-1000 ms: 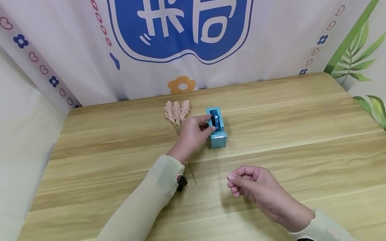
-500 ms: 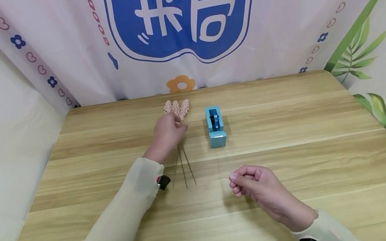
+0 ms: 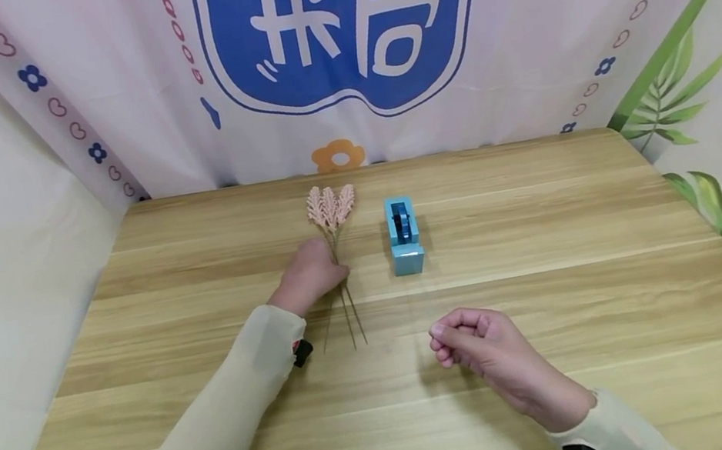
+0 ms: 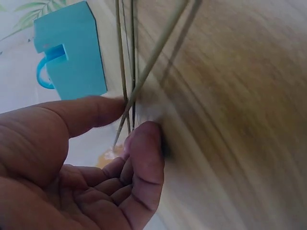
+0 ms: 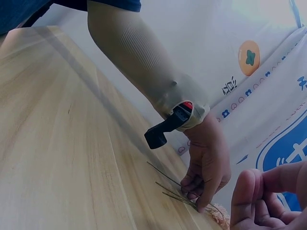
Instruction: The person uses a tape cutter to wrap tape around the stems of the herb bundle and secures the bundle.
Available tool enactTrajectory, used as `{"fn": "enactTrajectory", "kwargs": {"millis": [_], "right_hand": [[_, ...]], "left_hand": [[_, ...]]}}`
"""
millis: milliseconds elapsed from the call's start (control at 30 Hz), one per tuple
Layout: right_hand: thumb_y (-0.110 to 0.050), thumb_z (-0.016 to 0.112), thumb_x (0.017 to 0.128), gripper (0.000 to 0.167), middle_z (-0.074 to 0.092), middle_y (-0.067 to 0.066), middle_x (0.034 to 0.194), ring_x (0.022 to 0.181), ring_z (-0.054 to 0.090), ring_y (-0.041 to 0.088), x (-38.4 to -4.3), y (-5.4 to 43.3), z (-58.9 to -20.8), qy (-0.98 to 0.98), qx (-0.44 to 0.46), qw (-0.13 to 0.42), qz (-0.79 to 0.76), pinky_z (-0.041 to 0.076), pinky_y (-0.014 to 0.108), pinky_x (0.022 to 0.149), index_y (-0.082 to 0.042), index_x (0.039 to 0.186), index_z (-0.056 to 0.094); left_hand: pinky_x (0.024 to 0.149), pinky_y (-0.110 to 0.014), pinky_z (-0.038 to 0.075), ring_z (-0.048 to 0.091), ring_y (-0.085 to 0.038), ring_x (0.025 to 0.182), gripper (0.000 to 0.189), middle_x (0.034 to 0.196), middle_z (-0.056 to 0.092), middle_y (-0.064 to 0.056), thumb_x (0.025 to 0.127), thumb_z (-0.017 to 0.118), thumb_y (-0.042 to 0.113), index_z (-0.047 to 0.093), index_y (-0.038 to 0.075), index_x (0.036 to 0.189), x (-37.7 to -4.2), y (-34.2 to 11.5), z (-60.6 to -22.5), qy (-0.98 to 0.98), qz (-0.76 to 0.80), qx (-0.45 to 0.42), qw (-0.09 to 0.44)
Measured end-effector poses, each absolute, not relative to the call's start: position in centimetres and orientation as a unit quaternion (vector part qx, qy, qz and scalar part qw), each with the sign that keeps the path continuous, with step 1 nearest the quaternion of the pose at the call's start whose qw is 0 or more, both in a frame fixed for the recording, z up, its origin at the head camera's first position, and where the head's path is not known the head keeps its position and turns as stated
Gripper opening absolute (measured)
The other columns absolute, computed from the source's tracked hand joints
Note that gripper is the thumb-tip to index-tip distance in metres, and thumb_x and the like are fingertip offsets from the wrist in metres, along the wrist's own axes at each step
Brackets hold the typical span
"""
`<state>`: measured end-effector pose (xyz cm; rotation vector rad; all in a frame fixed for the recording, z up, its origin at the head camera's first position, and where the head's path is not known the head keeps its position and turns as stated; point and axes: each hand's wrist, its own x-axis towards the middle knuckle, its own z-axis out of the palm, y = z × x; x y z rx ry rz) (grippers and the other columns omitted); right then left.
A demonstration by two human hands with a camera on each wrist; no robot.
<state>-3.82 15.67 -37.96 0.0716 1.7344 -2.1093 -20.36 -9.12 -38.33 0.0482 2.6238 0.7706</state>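
Your left hand (image 3: 310,270) is gripping the pink flowers (image 3: 330,206) by their stems (image 4: 166,34) on the surface (image 3: 544,229), left of the blue tape dispenser (image 3: 407,260). Nearer you, your right hand (image 3: 484,343) is pinching what looks like a faint clear strip (image 3: 428,307).

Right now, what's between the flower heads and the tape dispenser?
Just bare tabletop: in the head view, nothing lies between the flower heads and the tape dispenser.
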Motion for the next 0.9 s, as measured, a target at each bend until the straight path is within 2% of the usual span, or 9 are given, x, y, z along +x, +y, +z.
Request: {"fn": "enactTrajectory", "kwargs": {"millis": [200, 400, 500, 567, 633, 700, 767, 900], "right_hand": [[-0.007, 0.065, 0.102, 0.007, 0.073, -0.006, 0.087, 0.08, 0.066, 0.005, -3.8, 15.7, -38.0, 0.623, 0.021, 0.205, -0.755, 0.059, 0.02, 0.076, -0.008, 0.096, 0.067], [-0.007, 0.065, 0.102, 0.007, 0.073, -0.005, 0.087, 0.08, 0.066, 0.005, -3.8, 15.7, -38.0, 0.62, 0.021, 0.206, -0.756, 0.058, 0.02, 0.076, -0.008, 0.095, 0.067], [-0.007, 0.064, 0.102, 0.006, 0.073, -0.005, 0.087, 0.08, 0.066, 0.005, -3.8, 15.7, -38.0, 0.62, 0.022, 0.206, -0.756, 0.058, 0.02, 0.076, -0.007, 0.096, 0.067], [-0.006, 0.064, 0.102, 0.007, 0.073, -0.005, 0.087, 0.08, 0.066, 0.005, -3.8, 15.7, -38.1, 0.621, 0.023, 0.205, -0.757, 0.058, 0.02, 0.076, -0.007, 0.096, 0.067], [-0.006, 0.064, 0.102, 0.007, 0.073, -0.005, 0.087, 0.08, 0.066, 0.005, -3.8, 15.6, -38.1, 0.62, 0.024, 0.204, -0.757, 0.059, 0.02, 0.075, -0.007, 0.096, 0.067], [-0.006, 0.064, 0.102, 0.008, 0.073, -0.005, 0.087, 0.08, 0.066, 0.005, -3.8, 15.6, -38.2, 0.621, 0.024, 0.203, -0.757, 0.058, 0.02, 0.076, -0.008, 0.095, 0.067], [-0.006, 0.064, 0.102, 0.008, 0.073, -0.005, 0.087, 0.08, 0.066, 0.005, -3.8, 15.6, -38.2, 0.62, 0.024, 0.203, -0.757, 0.058, 0.02, 0.075, -0.008, 0.095, 0.067], [-0.007, 0.064, 0.102, 0.007, 0.072, -0.004, 0.088, 0.08, 0.065, 0.006, -3.7, 15.6, -38.3, 0.621, 0.021, 0.205, -0.757, 0.058, 0.02, 0.075, -0.007, 0.096, 0.066]], "left_hand": [[0.045, -0.024, 0.036, 0.04, -0.012, 0.049, 0.039, 0.059, 0.039, 0.001, 0.098, 0.062, 0.012, 0.041, 0.016, 0.065, -20.7, -9.1, -38.5, 0.941, 0.27, 0.013, 0.203], [0.045, -0.024, 0.037, 0.042, -0.012, 0.05, 0.042, 0.058, 0.041, 0.001, 0.106, 0.057, 0.02, 0.044, 0.014, 0.066, -20.5, -9.2, -38.4, 0.938, 0.283, 0.006, 0.198], [0.048, -0.026, 0.039, 0.043, -0.014, 0.055, 0.032, 0.067, 0.045, -0.002, 0.109, 0.053, 0.022, 0.051, 0.009, 0.08, -20.3, -9.4, -38.3, 0.937, 0.291, -0.005, 0.191], [0.049, -0.027, 0.04, 0.044, -0.016, 0.058, 0.022, 0.074, 0.048, -0.006, 0.11, 0.048, 0.02, 0.055, 0.003, 0.098, -20.2, -9.6, -38.2, 0.939, 0.289, -0.003, 0.184], [0.051, -0.028, 0.041, 0.047, -0.017, 0.06, 0.022, 0.08, 0.052, -0.009, 0.11, 0.043, 0.018, 0.052, -0.002, 0.117, -20.1, -9.8, -38.2, 0.942, 0.284, 0.002, 0.177], [0.051, -0.029, 0.043, 0.05, -0.019, 0.063, 0.028, 0.085, 0.055, -0.012, 0.111, 0.038, 0.016, 0.048, -0.003, 0.128, -20.0, -10.0, -38.2, 0.945, 0.281, 0.01, 0.17], [0.052, -0.03, 0.044, 0.052, -0.02, 0.065, 0.029, 0.088, 0.057, -0.013, 0.111, 0.034, 0.015, 0.046, -0.003, 0.13, -19.9, -10.2, -38.4, 0.946, 0.28, 0.019, 0.16], [0.054, -0.031, 0.044, 0.051, -0.022, 0.067, 0.023, 0.088, 0.056, -0.012, 0.112, 0.032, 0.016, 0.047, 0.001, 0.122, -19.7, -10.5, -38.8, 0.946, 0.292, 0.035, 0.133]]}}
